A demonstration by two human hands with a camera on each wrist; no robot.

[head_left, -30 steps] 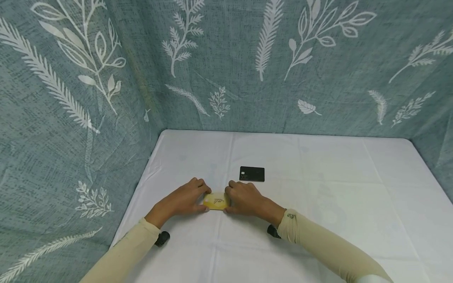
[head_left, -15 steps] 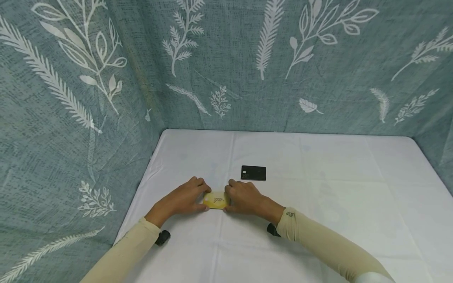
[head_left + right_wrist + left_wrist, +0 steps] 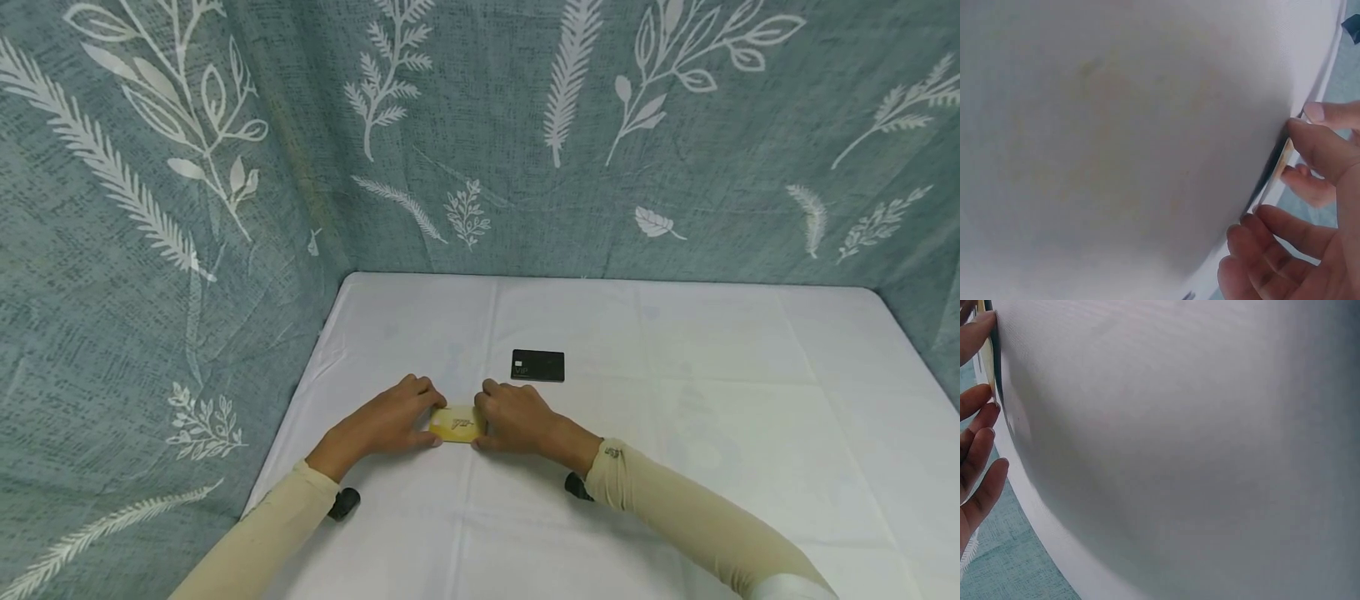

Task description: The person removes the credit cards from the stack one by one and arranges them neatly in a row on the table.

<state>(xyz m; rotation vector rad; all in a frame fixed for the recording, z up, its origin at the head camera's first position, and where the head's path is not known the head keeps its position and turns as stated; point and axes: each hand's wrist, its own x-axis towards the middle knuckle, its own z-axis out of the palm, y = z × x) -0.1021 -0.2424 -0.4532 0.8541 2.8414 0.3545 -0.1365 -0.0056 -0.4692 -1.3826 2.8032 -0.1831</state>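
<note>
A yellow card (image 3: 456,427) with dark lettering lies between my two hands, near the left front of the white table. My left hand (image 3: 392,418) pinches its left end, thumb at the near corner and fingertips at the far one. The right hand (image 3: 521,421) grips the opposite end in the same way. In the right wrist view the card (image 3: 1283,160) appears almost edge-on, with a dark strip along it; whether it touches the cloth I cannot tell. The left wrist view has the left hand's fingers (image 3: 977,459) at its edge.
Just beyond the right hand, a black card (image 3: 538,366) printed "VIP" lies flat. White cloth covers the table (image 3: 720,433). Leaf-patterned blue-green curtains (image 3: 510,150) hang behind it and on the left. Dark wrist devices (image 3: 346,504) sit under both forearms.
</note>
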